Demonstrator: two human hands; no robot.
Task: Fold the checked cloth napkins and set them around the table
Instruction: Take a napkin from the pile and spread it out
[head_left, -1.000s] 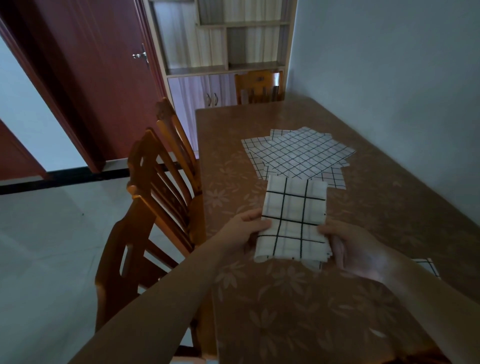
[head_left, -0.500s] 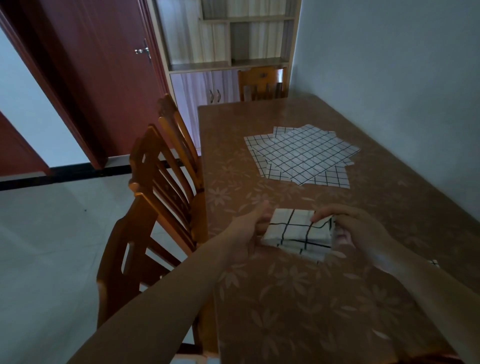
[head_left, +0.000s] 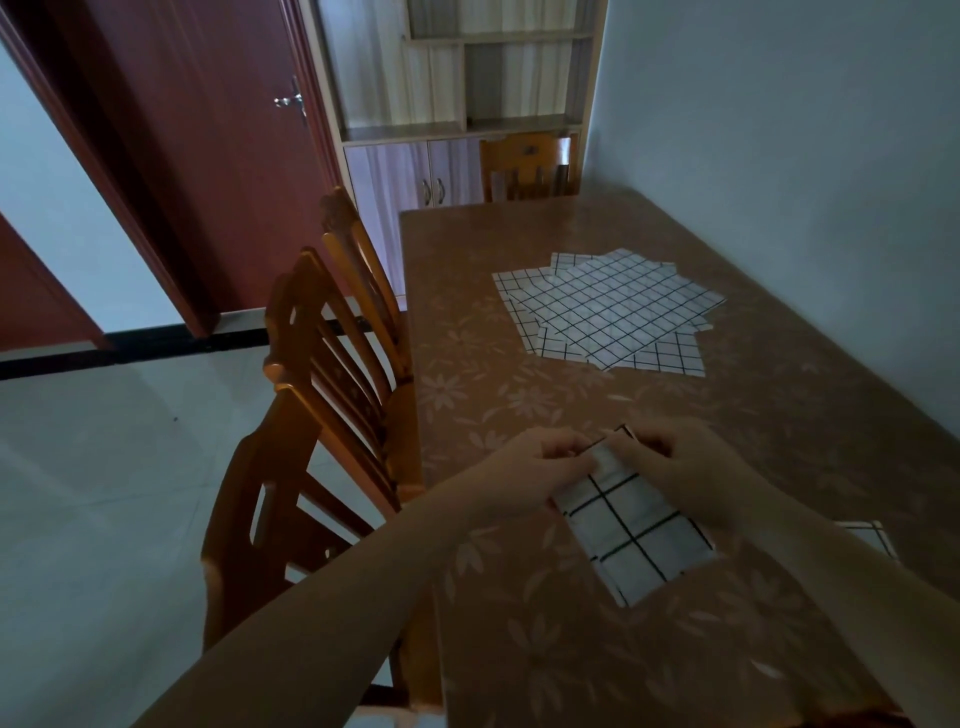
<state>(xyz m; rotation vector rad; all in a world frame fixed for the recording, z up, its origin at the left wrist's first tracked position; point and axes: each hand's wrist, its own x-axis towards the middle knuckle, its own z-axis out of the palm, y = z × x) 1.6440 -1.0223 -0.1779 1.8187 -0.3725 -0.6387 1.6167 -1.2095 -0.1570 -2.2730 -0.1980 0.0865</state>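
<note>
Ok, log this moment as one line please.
step: folding | left hand: pinching folded napkin | right hand: pinching same | unfolded napkins: table centre

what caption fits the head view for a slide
Both hands, left hand and right hand, pinch a folded checked napkin.

Just right of the right hand (head_left: 691, 473), a checked napkin (head_left: 867, 532) shows only a corner past the forearm, and both hands hide the folded napkin's (head_left: 631, 535) far edge.
</note>
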